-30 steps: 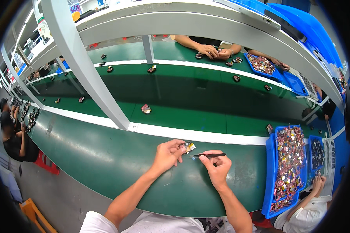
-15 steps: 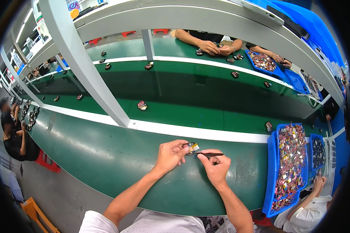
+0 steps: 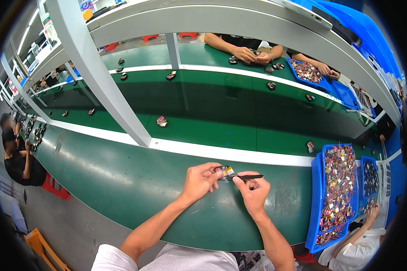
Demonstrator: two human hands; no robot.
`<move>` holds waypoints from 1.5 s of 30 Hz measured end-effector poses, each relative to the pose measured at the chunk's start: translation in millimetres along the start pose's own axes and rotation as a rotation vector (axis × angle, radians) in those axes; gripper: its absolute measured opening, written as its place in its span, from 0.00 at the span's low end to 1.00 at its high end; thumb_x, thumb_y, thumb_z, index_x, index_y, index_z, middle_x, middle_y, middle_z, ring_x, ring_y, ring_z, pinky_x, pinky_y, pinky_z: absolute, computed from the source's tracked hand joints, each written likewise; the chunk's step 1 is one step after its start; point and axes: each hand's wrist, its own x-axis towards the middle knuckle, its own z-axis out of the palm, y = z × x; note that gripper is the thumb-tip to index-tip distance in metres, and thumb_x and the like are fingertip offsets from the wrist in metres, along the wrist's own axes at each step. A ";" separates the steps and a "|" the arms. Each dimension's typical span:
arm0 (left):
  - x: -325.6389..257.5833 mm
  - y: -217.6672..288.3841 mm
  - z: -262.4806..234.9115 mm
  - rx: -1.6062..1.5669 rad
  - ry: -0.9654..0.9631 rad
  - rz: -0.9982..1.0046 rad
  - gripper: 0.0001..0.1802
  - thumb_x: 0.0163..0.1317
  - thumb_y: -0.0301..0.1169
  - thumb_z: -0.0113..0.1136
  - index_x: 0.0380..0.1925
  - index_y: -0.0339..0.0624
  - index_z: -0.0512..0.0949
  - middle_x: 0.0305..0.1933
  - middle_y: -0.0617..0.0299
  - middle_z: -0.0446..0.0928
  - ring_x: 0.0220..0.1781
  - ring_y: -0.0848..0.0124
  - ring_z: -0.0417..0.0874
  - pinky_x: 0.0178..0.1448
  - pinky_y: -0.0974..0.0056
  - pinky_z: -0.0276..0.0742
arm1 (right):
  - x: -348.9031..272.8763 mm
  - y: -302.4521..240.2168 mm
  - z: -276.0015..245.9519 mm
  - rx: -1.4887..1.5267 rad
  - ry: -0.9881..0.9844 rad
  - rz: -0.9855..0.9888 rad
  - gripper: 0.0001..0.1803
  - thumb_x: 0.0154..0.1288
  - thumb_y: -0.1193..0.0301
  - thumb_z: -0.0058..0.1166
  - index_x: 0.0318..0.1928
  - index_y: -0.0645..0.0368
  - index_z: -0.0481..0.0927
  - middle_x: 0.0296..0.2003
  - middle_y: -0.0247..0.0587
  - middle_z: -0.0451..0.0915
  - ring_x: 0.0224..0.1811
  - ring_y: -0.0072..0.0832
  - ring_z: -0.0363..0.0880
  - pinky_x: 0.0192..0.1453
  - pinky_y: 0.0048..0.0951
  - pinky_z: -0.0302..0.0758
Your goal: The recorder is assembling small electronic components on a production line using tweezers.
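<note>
I've got my left hand (image 3: 199,180) pinching a small yellow-and-dark part (image 3: 224,171) above the green bench (image 3: 122,180), near its white edge strip; my right hand (image 3: 254,192) grips black tweezers (image 3: 244,177), tips touching that part, blue tray of parts (image 3: 315,198) to my right

I wear a white short-sleeved shirt; its sleeve ends show at the near edge, one on each upper arm. Below the sleeves my forearms are bare, with no watch, band or glove on either. My left hand (image 3: 200,179) and right hand (image 3: 253,193) carry no rings that I can make out.
</note>
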 end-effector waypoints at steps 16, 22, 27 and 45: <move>-0.9 -0.3 3.6 -0.034 -0.055 -0.004 0.17 0.68 0.24 0.63 0.54 0.24 0.80 0.38 0.54 0.86 0.27 0.75 0.84 0.23 0.72 0.77 | 1.8 1.6 -0.7 0.172 -0.022 0.069 0.07 0.62 0.82 0.67 0.41 0.67 0.84 0.27 0.31 0.82 0.20 0.07 0.68 0.20 0.15 0.55; -0.2 -1.1 1.0 -0.067 -0.091 -0.004 0.18 0.68 0.23 0.63 0.56 0.25 0.79 0.40 0.54 0.86 0.28 0.75 0.85 0.24 0.72 0.78 | 2.7 -12.4 -4.2 0.268 -0.056 0.219 0.07 0.63 0.85 0.65 0.42 0.71 0.83 0.35 0.41 0.86 0.35 0.18 0.84 0.37 0.16 0.77; 0.1 -0.2 0.8 -0.069 -0.111 -0.010 0.18 0.70 0.22 0.62 0.57 0.24 0.78 0.42 0.51 0.85 0.28 0.74 0.86 0.24 0.73 0.78 | 4.2 -13.0 -6.3 0.299 -0.077 0.245 0.08 0.63 0.85 0.65 0.43 0.72 0.82 0.36 0.44 0.86 0.37 0.22 0.86 0.42 0.19 0.82; 0.9 0.4 -0.6 -0.090 -0.119 -0.003 0.17 0.69 0.22 0.61 0.56 0.26 0.79 0.39 0.55 0.85 0.28 0.76 0.84 0.25 0.72 0.78 | 5.1 -11.3 -7.7 0.292 -0.071 0.248 0.08 0.64 0.84 0.64 0.43 0.72 0.82 0.37 0.46 0.86 0.38 0.24 0.86 0.44 0.22 0.83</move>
